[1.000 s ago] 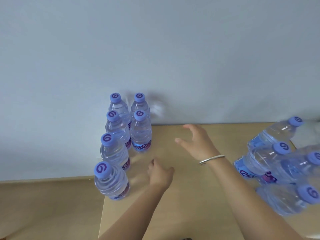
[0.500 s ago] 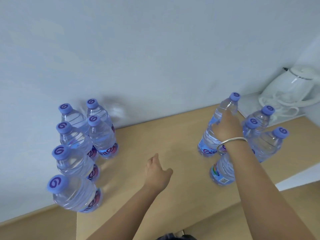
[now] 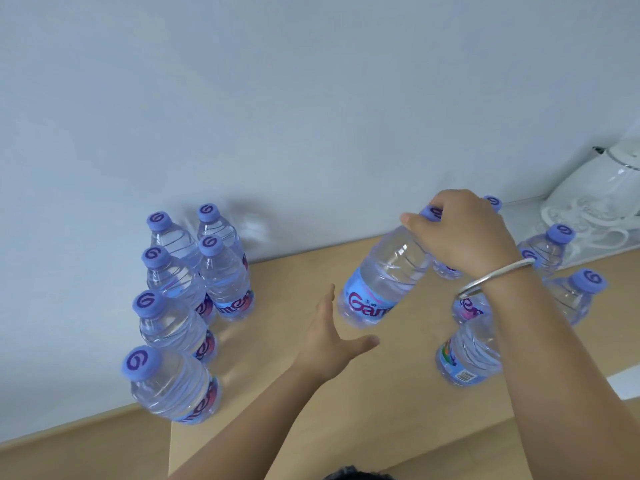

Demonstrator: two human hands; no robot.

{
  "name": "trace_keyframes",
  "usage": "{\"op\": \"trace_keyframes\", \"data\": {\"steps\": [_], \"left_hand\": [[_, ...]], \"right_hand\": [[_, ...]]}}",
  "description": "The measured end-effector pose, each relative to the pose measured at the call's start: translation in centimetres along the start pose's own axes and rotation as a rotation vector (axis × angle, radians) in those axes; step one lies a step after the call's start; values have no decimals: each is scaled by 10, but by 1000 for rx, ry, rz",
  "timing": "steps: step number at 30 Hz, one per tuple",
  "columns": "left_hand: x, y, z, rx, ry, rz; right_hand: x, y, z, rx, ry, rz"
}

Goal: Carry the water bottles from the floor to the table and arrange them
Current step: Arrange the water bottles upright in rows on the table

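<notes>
Held bottle: While the right hand (image 3: 460,233) grips its neck and cap from above, fingers (image 3: 415,221) curled round them, a water bottle (image 3: 381,278) tilts over the middle of the table (image 3: 277,410), base toward 7 o'clock; whether the base touches the wood cannot be told.
Left hand: the left hand (image 3: 332,344) reaches in from 6 o'clock, fingers spread and holding nothing, just beside the tilted bottle's base.
Left group: six capped bottles (image 3: 194,289) stand upright at 9 o'clock, in two lines near the table's left edge.
Right group: more bottles (image 3: 568,296) cluster at 3 o'clock, partly hidden behind the right forearm.
Wrist: a silver bangle (image 3: 491,275) circles the right wrist.
Corner: a white kettle (image 3: 602,199) sits at 2 o'clock by the wall.
</notes>
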State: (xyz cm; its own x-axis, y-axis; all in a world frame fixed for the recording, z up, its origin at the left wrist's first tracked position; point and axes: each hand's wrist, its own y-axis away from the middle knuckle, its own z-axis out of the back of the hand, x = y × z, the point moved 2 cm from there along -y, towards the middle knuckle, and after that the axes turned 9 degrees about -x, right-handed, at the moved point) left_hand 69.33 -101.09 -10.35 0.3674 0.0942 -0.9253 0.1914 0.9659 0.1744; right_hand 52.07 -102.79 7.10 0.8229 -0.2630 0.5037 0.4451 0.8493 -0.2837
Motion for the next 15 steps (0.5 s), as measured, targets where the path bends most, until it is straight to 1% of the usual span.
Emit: {"op": "trace_keyframes", "data": {"steps": [2,4,7,9,11,13,15], "left_hand": [[-4,1,8,-144,144,-48],[-6,5,22,-253,175,-51],[-8,15,37,-294,239,-59],[-12,21,44,-283,294,-58],[-16,27,48,-261,340,-64],[-22,32,52,-212,398,-69],[-29,37,56,-116,436,-87]], "right_hand": [[18,2,6,-2,-76,50],[34,5,6,-20,-102,97],[50,7,5,5,-126,158],[52,6,5,65,-170,192],[52,7,1,204,-334,150],[50,12,-8,425,-613,53],[50,19,-20,636,-848,-26]]}}
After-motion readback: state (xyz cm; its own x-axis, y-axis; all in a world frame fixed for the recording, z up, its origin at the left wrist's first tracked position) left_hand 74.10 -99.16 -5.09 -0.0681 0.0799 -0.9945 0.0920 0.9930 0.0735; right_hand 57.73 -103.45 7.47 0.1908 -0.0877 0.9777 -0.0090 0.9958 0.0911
